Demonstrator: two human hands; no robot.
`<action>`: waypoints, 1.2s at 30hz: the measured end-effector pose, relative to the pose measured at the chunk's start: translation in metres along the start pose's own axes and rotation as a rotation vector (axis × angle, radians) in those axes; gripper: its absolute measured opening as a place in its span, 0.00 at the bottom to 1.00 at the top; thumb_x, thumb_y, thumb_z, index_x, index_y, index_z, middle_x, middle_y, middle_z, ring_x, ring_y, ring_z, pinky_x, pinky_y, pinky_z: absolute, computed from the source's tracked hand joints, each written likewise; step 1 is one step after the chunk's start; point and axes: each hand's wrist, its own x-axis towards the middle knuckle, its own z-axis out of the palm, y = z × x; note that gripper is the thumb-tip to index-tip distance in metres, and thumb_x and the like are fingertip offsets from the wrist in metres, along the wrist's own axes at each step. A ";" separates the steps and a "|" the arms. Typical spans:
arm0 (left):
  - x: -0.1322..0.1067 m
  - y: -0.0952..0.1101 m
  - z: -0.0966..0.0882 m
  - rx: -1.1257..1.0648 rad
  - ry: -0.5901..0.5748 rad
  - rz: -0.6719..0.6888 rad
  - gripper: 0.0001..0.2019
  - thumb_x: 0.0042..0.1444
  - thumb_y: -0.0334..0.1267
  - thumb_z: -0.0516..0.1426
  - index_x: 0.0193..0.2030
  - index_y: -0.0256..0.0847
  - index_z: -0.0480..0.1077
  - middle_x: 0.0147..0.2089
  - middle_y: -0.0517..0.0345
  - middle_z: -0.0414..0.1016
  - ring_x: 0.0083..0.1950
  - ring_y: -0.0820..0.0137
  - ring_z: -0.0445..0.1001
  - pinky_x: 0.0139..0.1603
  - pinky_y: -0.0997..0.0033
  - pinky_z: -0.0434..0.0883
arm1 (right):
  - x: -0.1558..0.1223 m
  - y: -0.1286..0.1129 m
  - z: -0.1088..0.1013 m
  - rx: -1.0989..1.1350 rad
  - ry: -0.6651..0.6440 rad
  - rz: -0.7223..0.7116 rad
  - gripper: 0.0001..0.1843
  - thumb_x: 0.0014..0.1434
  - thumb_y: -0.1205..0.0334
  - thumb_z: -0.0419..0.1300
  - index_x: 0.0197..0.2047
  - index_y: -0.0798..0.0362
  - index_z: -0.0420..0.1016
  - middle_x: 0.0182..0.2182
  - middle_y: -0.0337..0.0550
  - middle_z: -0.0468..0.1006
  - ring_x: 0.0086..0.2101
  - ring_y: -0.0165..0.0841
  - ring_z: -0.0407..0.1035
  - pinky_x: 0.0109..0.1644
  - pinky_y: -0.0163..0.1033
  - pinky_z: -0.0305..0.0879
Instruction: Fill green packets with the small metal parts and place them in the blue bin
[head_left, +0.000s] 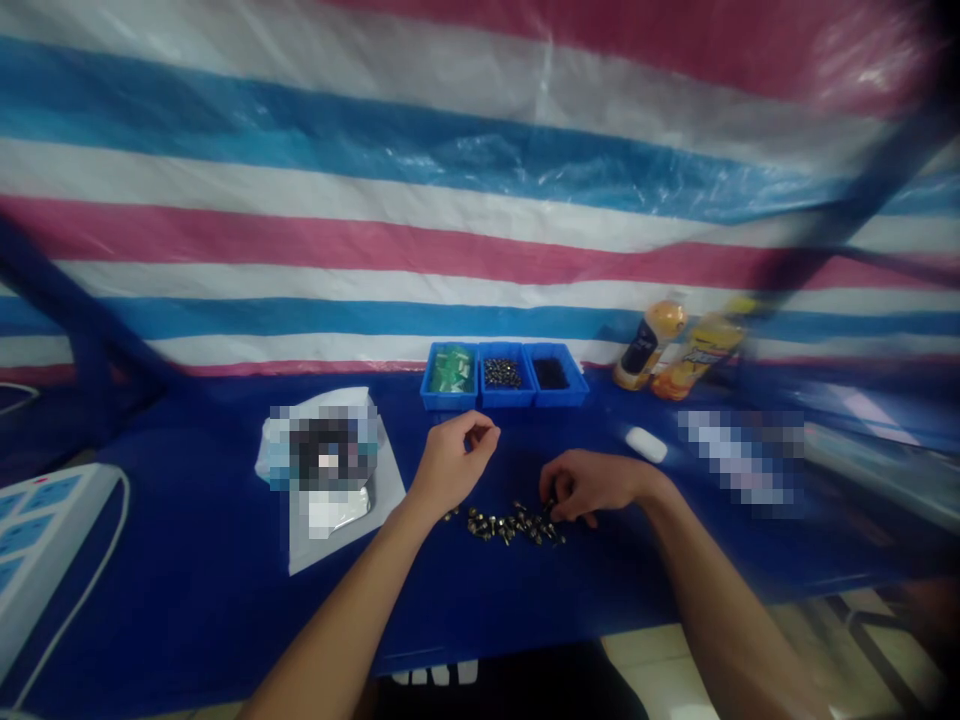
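Observation:
My left hand (456,455) is raised over the blue tabletop, just in front of the blue bins. Its thumb and fingers come together in a pinch, and whatever may be between them is too small to make out. At the right end of a loose pile of small brass-and-dark metal pieces (510,525), my right hand (589,485) rests low with its fingers curled in. Its fingertips touch the pile's edge; what they grip is hidden. Three joined blue bins (450,404) hold green pieces (452,369), small metal pieces (502,373) and black pieces (551,373).
Two drink bottles (651,345) stand at the back right, with a white oval case (646,443) nearer. At left lie a white sheet (390,480) bearing blurred-out items and a power strip (45,530) with a white cable. A striped tarp (375,230) hangs behind.

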 end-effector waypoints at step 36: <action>-0.001 -0.004 0.003 0.005 -0.086 0.017 0.08 0.60 0.40 0.54 0.36 0.41 0.73 0.30 0.61 0.75 0.30 0.72 0.71 0.34 0.72 0.66 | 0.014 -0.011 0.000 0.291 0.625 -0.341 0.14 0.55 0.53 0.65 0.37 0.56 0.78 0.33 0.45 0.80 0.23 0.28 0.71 0.25 0.34 0.63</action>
